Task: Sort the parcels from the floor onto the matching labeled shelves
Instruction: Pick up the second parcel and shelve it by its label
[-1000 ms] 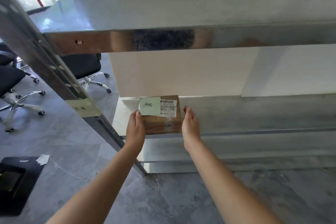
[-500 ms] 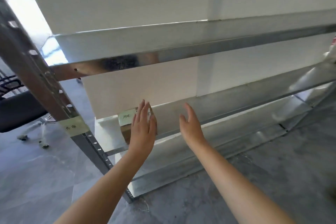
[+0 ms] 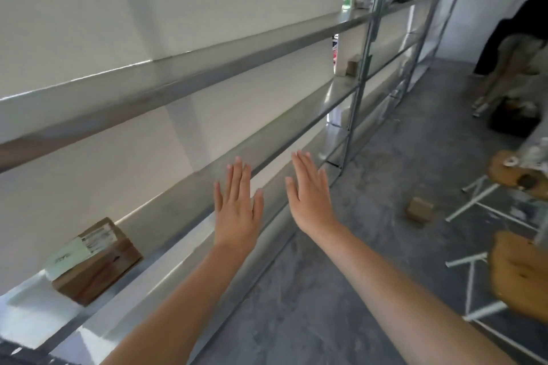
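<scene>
Placed flat on the grey metal lower shelf (image 3: 169,213), near its left end: brown cardboard parcel with pale green note (image 3: 98,264) — note upward, likely for label matching. Left hand (image 3: 237,210) and right hand (image 3: 311,201) well apart from it, fingers straight, holding nothing. Small brown cardboard box (image 3: 419,208) on grey floor (image 3: 326,305) — probably next.

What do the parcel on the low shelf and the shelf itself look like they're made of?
The parcel looks like plain brown cardboard with a matte finish and folded edges. A white label and a green note on top look like paper. The shelf looks like sheet metal, probably galvanized or painted steel. It is grey and smooth, with a soft sheen and a folded front lip.
</scene>
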### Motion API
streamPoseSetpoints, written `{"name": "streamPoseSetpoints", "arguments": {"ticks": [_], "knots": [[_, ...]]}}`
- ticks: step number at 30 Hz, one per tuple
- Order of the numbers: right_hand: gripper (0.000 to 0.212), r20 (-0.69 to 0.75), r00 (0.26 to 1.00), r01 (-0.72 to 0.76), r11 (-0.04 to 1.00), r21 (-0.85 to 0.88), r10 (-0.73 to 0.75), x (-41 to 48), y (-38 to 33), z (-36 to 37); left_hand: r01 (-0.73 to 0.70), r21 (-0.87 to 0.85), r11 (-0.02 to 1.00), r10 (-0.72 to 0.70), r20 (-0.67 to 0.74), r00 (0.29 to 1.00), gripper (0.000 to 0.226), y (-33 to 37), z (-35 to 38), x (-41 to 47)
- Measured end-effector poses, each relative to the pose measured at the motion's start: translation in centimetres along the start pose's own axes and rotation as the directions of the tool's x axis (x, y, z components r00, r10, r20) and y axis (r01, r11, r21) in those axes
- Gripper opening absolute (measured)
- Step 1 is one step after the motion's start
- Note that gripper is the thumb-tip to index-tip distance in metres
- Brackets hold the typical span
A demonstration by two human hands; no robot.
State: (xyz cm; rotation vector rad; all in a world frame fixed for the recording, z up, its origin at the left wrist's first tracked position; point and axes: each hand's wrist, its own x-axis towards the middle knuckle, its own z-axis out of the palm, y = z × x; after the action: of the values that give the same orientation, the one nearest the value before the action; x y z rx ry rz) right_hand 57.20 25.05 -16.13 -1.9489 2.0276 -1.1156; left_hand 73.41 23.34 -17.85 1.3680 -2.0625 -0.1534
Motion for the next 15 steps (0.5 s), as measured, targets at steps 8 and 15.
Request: {"name": "streamPoseSetpoints", "arguments": {"ticks": [8,15], "knots": [[0.053,-0.092,0.993,-0.08,0.985,-0.152,0.067,0.4,12.4,-8.0,-0.187,0.001,0.982,0.186,0.09,0.978,0.067,11.1,9.1,5.0],[0.054,-0.172,0.969,-0.211,0.952,-0.224,0.175,2.3,24.3,-16.8,-0.278,-0.046,0.96,0.282,0.177,0.943,0.062,23.0,18.5,10.1]]}}
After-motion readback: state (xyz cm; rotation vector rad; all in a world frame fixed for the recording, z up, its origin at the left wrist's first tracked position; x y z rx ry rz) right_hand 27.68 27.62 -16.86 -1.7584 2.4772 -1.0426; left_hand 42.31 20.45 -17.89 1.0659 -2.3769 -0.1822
